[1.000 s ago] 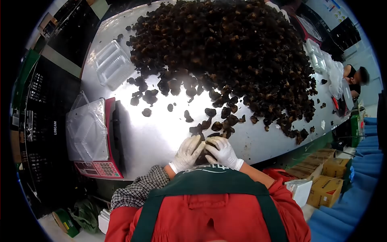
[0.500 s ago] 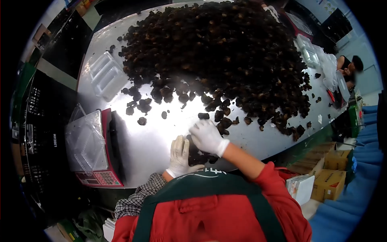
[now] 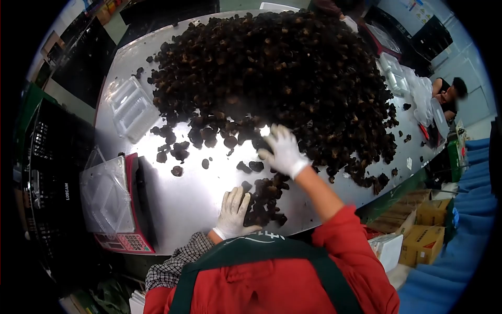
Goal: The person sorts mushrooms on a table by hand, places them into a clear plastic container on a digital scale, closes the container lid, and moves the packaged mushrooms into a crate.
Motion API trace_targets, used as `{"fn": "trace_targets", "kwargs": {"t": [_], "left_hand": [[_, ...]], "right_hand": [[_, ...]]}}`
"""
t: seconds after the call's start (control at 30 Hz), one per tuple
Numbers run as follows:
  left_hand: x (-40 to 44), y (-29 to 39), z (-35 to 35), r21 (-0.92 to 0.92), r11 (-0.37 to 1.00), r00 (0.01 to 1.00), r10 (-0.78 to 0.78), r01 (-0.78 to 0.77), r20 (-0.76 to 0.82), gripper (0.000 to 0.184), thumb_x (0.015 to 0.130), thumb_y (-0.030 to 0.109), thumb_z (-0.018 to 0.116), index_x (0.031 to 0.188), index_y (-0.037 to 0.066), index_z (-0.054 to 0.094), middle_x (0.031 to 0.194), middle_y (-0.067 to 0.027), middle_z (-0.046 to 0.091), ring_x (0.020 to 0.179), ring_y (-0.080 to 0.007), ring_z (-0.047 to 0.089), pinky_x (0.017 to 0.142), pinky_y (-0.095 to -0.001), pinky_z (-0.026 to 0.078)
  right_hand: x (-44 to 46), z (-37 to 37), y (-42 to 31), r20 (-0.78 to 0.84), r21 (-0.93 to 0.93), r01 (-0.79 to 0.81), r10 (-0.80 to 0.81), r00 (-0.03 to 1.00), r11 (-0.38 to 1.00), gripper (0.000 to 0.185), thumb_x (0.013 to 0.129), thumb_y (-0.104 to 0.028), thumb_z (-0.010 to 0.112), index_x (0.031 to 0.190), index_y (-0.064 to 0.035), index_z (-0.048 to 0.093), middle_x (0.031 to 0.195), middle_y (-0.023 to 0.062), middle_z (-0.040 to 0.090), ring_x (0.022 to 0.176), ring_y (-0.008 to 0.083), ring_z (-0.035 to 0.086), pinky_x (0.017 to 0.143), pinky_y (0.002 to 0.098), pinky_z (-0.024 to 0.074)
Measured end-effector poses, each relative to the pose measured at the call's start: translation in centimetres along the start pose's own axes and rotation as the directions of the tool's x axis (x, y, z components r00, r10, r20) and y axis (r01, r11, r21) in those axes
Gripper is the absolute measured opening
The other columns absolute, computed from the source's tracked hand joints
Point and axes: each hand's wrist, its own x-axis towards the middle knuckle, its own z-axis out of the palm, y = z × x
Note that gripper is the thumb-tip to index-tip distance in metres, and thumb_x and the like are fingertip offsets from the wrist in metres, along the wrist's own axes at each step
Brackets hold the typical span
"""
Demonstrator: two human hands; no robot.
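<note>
A large heap of dark brown, mushroom-like pieces (image 3: 272,73) covers much of the metal table. Close to my body lies a smaller pile of the same pieces (image 3: 267,201). My left hand (image 3: 231,214), in a white glove, rests beside this small pile's left side, fingers stretched out and holding nothing. At the near edge of the heap is my right hand (image 3: 285,152), also white-gloved, its thumb and fingers apart. A dark piece (image 3: 259,142) shows by its fingertips; no firm grip on it is visible.
To the left stands a red scale (image 3: 133,209) with a clear plastic tray (image 3: 107,201) on top. More clear trays (image 3: 130,110) lie beyond it. A black crate (image 3: 52,172) is at the far left. Another person (image 3: 447,94) is at the right; a gloved hand (image 3: 349,23) shows at the far edge.
My right hand has moved forward from the small pile to the heap's edge. More of the small pile now shows. My left hand has stayed beside it. The view has shifted slightly.
</note>
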Motion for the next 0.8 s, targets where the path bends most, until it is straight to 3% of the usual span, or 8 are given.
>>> {"fn": "trace_targets", "kwargs": {"t": [0.03,0.13,0.23,0.37,0.43,0.5,0.63,0.8], "left_hand": [[0.0,-0.1,0.1,-0.001,1.0,1.0,0.01,-0.01,-0.015,0.109,0.062,0.051,0.08,0.142,0.002,0.026,0.145,-0.0264,0.024,0.135,-0.0431,0.023,0.109,-0.0574,0.02],[-0.1,-0.7,0.8,0.012,1.0,0.999,0.027,-0.027,-0.047,0.108,0.062,0.054,0.078,0.141,0.001,0.027,0.145,-0.0267,0.024,0.135,-0.043,0.024,0.109,-0.058,0.02],[-0.4,-0.8,1.1,0.046,0.999,0.999,0.025,-0.022,-0.046,0.107,0.064,0.057,0.075,0.141,0.001,0.027,0.145,-0.0269,0.023,0.135,-0.0427,0.024,0.109,-0.0587,0.02],[-0.5,-0.6,1.1,0.052,0.999,1.0,0.003,-0.002,-0.03,0.109,0.062,0.056,0.077,0.142,0.002,0.026,0.146,-0.0258,0.023,0.135,-0.0423,0.024,0.11,-0.0582,0.02],[-0.3,-0.4,0.7,0.047,0.999,0.999,0.002,0.0,-0.032,0.11,0.061,0.054,0.079,0.142,0.002,0.026,0.146,-0.0255,0.023,0.135,-0.0421,0.024,0.109,-0.0578,0.021],[-0.2,-0.2,0.6,0.038,0.999,0.999,-0.006,0.007,-0.042,0.111,0.059,0.051,0.081,0.142,0.003,0.025,0.146,-0.0254,0.023,0.136,-0.0418,0.024,0.109,-0.058,0.021],[-0.5,-0.3,0.8,0.033,0.999,0.999,-0.01,0.012,-0.049,0.113,0.058,0.051,0.082,0.142,0.002,0.024,0.146,-0.0253,0.022,0.136,-0.0416,0.022,0.109,-0.0587,0.02],[-0.7,-0.8,1.5,0.043,0.999,0.996,0.033,-0.029,-0.086,0.114,0.061,0.055,0.079,0.144,0.001,0.022,0.147,-0.0262,0.02,0.137,-0.0416,0.02,0.11,-0.0593,0.017]], "right_hand": [[-2.4,-1.0,-1.6,-0.002,0.166,0.054,-0.055,0.998,0.985,0.056,0.082,-0.043,0.064,0.123,-0.0065,0.055,0.133,0.0219,0.044,0.127,0.0404,0.036,0.104,0.052,0.0312],[-9.0,-2.6,-4.9,-0.035,0.33,0.252,-0.255,0.966,0.91,0.044,0.077,-0.032,0.071,0.11,-0.0049,0.06,0.126,0.0203,0.05,0.119,0.0372,0.046,0.1,0.0481,0.0371],[-9.2,-5.5,-5.5,-0.034,0.488,0.232,-0.247,0.968,0.842,0.035,0.079,-0.028,0.067,0.104,-0.0038,0.061,0.116,0.0171,0.057,0.11,0.033,0.052,0.094,0.0421,0.0428],[0.4,-4.4,-3.1,-0.091,0.313,0.154,-0.131,0.987,0.937,0.04,0.079,-0.028,0.068,0.11,-0.0036,0.06,0.117,0.019,0.057,0.109,0.0328,0.052,0.09,0.041,0.0442],[5.2,-1.9,-2.6,-0.245,0.174,0.183,-0.137,0.96,0.968,0.046,0.08,-0.029,0.067,0.119,-0.0057,0.058,0.129,0.0231,0.049,0.118,0.0364,0.047,0.097,0.044,0.0408],[7.2,0.3,-2.7,-0.222,0.036,0.125,-0.114,0.968,0.992,0.054,0.081,-0.037,0.065,0.125,-0.0084,0.055,0.138,0.025,0.04,0.123,0.0393,0.041,0.101,0.0476,0.0359],[1.1,-0.6,-4.6,0.076,0.19,0.163,-0.18,0.981,0.968,0.046,0.083,-0.042,0.061,0.114,-0.0081,0.06,0.13,0.0221,0.047,0.12,0.0378,0.043,0.099,0.0479,0.0363],[-10.4,-4.0,-7.4,0.046,0.317,0.327,-0.359,0.932,0.89,0.038,0.079,-0.034,0.066,0.106,-0.0074,0.061,0.123,0.0165,0.051,0.113,0.0326,0.048,0.097,0.0464,0.038]]}}
